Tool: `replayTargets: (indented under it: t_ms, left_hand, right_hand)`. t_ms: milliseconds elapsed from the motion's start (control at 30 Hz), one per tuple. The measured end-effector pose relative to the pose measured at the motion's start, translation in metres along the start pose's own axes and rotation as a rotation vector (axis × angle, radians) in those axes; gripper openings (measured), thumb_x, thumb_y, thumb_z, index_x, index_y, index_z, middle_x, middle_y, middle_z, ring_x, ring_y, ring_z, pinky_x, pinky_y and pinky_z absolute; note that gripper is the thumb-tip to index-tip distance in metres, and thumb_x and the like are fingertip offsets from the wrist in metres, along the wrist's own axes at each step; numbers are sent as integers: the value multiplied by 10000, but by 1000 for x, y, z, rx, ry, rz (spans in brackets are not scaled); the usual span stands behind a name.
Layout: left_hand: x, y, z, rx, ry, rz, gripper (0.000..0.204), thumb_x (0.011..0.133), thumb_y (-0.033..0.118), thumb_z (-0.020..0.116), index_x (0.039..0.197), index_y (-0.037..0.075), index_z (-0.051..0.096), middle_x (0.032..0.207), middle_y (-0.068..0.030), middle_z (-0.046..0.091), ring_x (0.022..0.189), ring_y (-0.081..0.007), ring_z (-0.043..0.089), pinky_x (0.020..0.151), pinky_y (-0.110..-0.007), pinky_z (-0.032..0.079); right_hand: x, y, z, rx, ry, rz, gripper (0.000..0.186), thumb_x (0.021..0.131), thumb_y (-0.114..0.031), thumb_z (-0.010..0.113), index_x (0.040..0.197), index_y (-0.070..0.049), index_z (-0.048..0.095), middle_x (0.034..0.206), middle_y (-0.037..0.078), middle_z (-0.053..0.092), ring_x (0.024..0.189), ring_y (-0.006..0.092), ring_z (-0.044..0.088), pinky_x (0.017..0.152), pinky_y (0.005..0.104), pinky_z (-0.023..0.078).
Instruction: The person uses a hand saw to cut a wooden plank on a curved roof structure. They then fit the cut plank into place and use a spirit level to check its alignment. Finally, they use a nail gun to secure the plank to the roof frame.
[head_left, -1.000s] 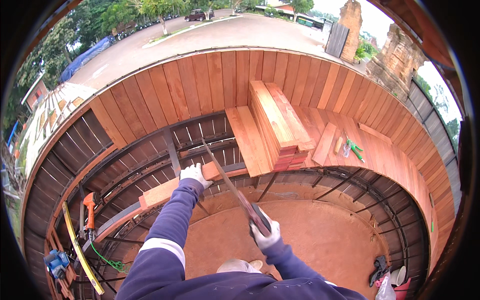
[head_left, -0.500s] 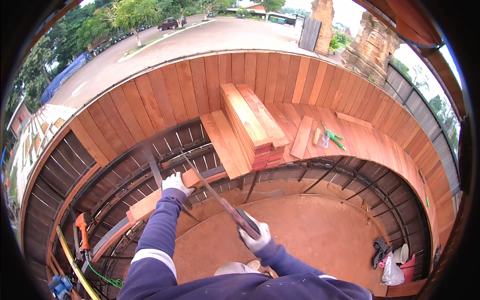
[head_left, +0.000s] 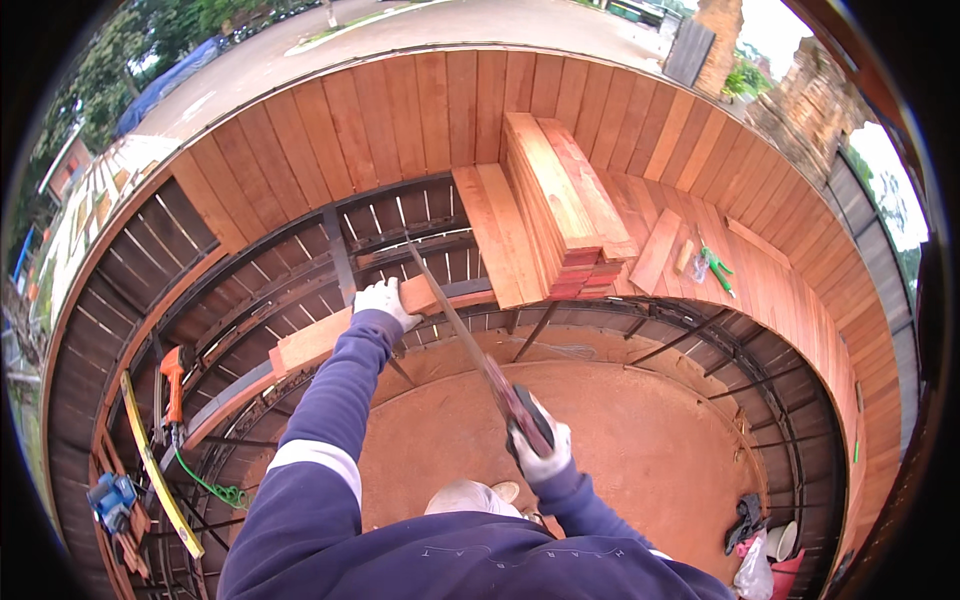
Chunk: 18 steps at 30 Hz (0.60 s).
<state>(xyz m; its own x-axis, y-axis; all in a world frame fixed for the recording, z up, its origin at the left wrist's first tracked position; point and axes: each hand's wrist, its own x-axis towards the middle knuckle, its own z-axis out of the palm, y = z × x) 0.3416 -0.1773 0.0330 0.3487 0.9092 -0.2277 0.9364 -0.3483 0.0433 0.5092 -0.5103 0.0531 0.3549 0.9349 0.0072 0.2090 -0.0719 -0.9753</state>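
Here's the bench (head_left: 775, 290), a broad sweeping curve of reddish wooden planks, its left stretch bare dark frame (head_left: 339, 250)! Up on the bench, beside that bare section's right edge, stands the stack (head_left: 560, 200), long, straight-sided, pale-grained on top. Left of it, along the bench's front edge, lies the board (head_left: 315, 343), flat and oblong, and over its right part slants the saw (head_left: 462, 325), long, thin, tapering. The white-gloved left hand (head_left: 386, 302) grips the board, fingers curled over it; the right hand (head_left: 545, 452), gloved too, clenches the saw's handle. Since half a second ago, the bench's back rim rides higher in view; both grips hold.
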Motion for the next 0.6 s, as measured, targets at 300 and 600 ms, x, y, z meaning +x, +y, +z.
replayTargets:
  t_ms: [300,600]
  left_hand:
    - [-3,-8,-5,-1,-49,-25,980,756,646,755,1490,63,466,1392,-140,602,1276,-297,595,1088,-420,452]
    - [0,0,-8,-17,10,23,864,769,602,768,1400,65,521,1319,-153,638,1210,-311,634,1044,-422,492]
  right_hand:
    - [8,-19,10,19,-3,-88,556,908,-7,596,1457,42,522,794,15,639,650,85,583,612,260,501]
    - [78,16,42,46,37,-132,488,940,-36,642,1417,33,563,868,57,668,708,123,609,647,284,511]
